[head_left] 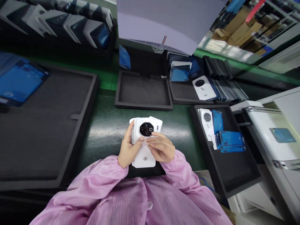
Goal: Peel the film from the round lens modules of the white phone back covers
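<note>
Pink striped smock sleeves (131, 193) fill the near edge of the head view, both arms reaching forward over the green bench top (105, 131). Left hand (127, 150) is closed around the left edge of a small stack of white phone back covers with a black octagonal camera ring (145, 140), thumb lying across the front face. Right hand (161, 148) grips the stack's right side, its fingertips (150, 143) pinched on the top cover just below the camera ring. Stack is held upright-facing above the bench, at centre, near the body.

Left of the hands lies a large black foam tray (47, 125), with a blue-filmed panel (20, 81) at its far left corner. Beyond the hands sits a smaller black foam tray (143, 92). Far right, another tray (178, 97) carries a white cover (203, 87) and a row of dark covers on edge (225, 81). Right of the hands, a long black tray (234, 168) holds white covers (207, 123) and blue-filmed pieces (231, 140). A white machine housing (276, 131) stands at the right edge.
</note>
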Motion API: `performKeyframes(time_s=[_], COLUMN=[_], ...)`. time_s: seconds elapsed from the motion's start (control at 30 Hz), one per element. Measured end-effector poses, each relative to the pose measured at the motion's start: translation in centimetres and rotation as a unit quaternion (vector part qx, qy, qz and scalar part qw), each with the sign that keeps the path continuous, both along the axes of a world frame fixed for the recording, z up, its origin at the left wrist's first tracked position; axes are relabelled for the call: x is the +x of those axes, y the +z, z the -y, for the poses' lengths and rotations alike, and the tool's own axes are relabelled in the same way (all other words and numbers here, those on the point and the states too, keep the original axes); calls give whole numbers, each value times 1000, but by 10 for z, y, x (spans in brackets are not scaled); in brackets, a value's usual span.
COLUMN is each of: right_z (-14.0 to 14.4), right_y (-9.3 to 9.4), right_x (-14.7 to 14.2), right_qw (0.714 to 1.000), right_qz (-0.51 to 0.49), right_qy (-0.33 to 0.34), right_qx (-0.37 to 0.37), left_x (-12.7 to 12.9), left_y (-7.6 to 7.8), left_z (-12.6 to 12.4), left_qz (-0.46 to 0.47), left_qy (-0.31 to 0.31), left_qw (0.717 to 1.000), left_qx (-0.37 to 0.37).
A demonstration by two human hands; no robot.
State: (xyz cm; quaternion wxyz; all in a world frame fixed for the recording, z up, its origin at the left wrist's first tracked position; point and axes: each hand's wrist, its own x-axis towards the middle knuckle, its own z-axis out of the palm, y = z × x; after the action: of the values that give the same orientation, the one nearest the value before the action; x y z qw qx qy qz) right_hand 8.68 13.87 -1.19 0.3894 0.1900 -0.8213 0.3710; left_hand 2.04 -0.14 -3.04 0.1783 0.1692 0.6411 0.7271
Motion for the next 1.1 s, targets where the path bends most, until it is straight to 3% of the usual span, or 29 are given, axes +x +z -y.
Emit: performKeyframes(time_s=[0.2,0.33,0.43,0.53,0.6,0.67,0.77,0.83,0.97,1.03,1.1], right_z=[0,-2,-3,-6,-11,-22,-47,-64,-71,-62,-51], right_y=[-1,-3,-2,-1,-2,-4,-3,-3,-14,-23,-28], right_x=[1,2,2,1,2,4,8,11,11,7,3], right_qw=[1000,990,968,949,939,925,879,857,877,881,888], right_qz=[-6,20,99,219,246,209,88,46,196,290,323], right_qy=[-8,-137,-220,-194,-164,-175,-261,-300,-250,-234,-269], right_qx=[9,-28,-70,-121,-179,-265,-389,-416,-361,-292,-187], left_x=[1,2,4,4,4,4,3,2,0,0,0], left_y=[1,0,0,0,0,0,2,4,5,5,4], left_z=[0,-1,-2,-2,-2,-1,-1,0,0,0,0], left_qz=[2,45,77,93,100,102,103,110,114,110,111], left_qy=[6,-2,-17,-22,-25,-20,-1,11,22,24,22], left_qw=[1000,999,997,995,995,994,994,993,993,993,993], left_qx=[-6,3,18,19,19,23,25,31,30,30,29])
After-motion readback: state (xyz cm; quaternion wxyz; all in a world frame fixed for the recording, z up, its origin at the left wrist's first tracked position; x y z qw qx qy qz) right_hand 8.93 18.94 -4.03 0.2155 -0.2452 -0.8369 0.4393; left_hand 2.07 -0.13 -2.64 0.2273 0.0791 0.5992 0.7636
